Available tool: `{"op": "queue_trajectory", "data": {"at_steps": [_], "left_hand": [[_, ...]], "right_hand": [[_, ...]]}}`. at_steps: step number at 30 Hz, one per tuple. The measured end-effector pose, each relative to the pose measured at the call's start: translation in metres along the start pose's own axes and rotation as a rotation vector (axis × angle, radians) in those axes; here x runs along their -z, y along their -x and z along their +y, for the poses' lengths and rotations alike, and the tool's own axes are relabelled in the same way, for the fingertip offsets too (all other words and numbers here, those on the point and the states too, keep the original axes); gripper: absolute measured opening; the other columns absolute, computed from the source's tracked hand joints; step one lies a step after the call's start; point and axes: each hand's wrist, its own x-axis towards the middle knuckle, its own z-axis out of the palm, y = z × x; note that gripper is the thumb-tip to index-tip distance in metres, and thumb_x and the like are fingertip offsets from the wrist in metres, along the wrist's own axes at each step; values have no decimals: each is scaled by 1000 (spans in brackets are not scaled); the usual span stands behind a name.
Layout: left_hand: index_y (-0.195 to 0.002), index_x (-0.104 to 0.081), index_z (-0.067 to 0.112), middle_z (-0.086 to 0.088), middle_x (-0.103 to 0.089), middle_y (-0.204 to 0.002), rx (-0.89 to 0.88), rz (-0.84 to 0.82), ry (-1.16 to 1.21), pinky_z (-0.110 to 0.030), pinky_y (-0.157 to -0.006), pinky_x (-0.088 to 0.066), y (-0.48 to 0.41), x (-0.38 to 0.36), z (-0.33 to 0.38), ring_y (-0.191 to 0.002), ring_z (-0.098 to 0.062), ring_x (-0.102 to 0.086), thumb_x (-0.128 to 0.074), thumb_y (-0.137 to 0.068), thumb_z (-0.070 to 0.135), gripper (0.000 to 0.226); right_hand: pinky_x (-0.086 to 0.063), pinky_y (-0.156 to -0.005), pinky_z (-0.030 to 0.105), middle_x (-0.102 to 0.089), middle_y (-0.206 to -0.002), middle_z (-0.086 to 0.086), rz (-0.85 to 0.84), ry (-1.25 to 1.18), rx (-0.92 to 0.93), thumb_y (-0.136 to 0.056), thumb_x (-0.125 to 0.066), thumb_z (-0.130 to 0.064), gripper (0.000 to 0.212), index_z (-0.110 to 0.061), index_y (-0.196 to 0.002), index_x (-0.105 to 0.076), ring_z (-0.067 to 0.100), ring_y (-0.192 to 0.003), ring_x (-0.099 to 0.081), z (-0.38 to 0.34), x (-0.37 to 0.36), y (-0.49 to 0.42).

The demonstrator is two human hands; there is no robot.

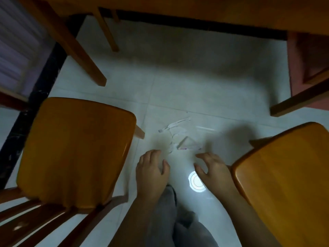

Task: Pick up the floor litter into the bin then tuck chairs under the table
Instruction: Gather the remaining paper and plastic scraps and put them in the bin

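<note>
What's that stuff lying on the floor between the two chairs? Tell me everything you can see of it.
The litter is a loose scatter of thin, pale scraps, partly see-through, like crumpled clear plastic wrapping with whitish edges and a small pink mark. It lies flat on the white tiled floor between the left chair and right chair, just ahead of the left hand and right hand, which hold none of it. Whether a fingertip touches it is too blurred to tell.

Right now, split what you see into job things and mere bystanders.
Job: floor litter; left chair; right chair; table; left hand and right hand, both empty. Bin not in view.
Just there: round light reflection on tiles; reddish furniture.
</note>
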Motion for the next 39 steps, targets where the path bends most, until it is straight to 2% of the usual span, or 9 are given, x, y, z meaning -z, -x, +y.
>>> {"op": "queue_trajectory", "data": {"at_steps": [3,6,10,13,15,19,28,34,39], "left_hand": [[-115,-59,6,-13,-62,-114,-47,-6,-31,-28,-83,-37,-54,-61,-32,-104,-26,-55,-59,-84,21,34],[-115,-59,7,-12,-62,-113,-79,-16,-23,-27,-82,-37,-101,-125,-68,-103,-25,-55,-58,-85,23,34],[-108,-63,7,-10,-66,-103,-126,-9,-15,-29,-75,-44,-142,-214,-117,-92,-25,-60,-48,-83,32,38],[-113,-61,10,-8,-63,-112,-34,-33,79,-25,-83,-40,-161,-275,-145,-103,-23,-56,-57,-86,25,31],[-119,-58,11,-6,-59,-119,26,-29,164,-21,-86,-37,-172,-309,-156,-110,-19,-52,-59,-87,24,34],[-119,-57,15,-2,-58,-118,-75,-73,164,-17,-85,-35,-181,-366,-183,-109,-15,-50,-61,-86,28,36],[-119,-56,11,-10,-56,-119,-105,-111,105,-23,-89,-36,-183,-419,-227,-109,-24,-50,-68,-80,25,43],[-127,-50,19,-5,-46,-128,-104,-160,72,-17,-88,-33,-180,-439,-221,-115,-18,-43,-69,-78,29,53],[-115,-59,14,-10,-52,-119,-84,-146,65,-29,-90,-41,-177,-449,-230,-108,-26,-50,-71,-73,14,44]], "right_hand": [[-47,-82,38,-68,-101,16,42,-23,-38,-79,-68,-17,28,-4,-103,-67,34,-93,-62,44,-59,-42],[-46,-78,35,-69,-95,16,81,-42,-51,-73,-74,-7,27,-3,-99,-68,35,-87,-63,87,-115,-84],[-42,-81,31,-67,-102,14,118,-86,-78,-78,-70,-10,28,-5,-105,-66,33,-94,-60,146,-185,-137],[-41,-85,31,-64,-111,11,117,-68,-84,-81,-66,-15,32,-8,-112,-62,30,-102,-57,186,-229,-171],[-44,-85,34,-64,-111,11,116,-9,-6,-80,-68,-16,35,-9,-113,-62,31,-101,-57,202,-257,-193],[-48,-80,39,-66,-107,15,77,88,186,-76,-69,-15,35,-7,-110,-64,35,-95,-60,222,-304,-223],[-43,-84,36,-62,-110,13,80,85,99,-80,-67,-14,36,-9,-114,-61,32,-103,-55,262,-313,-218],[-43,-86,34,-62,-110,12,76,98,62,-79,-67,-14,35,-8,-113,-61,32,-104,-55,276,-308,-209],[-43,-84,34,-62,-110,12,61,105,68,-79,-67,-15,35,-9,-113,-61,32,-102,-56,280,-311,-206]]}}
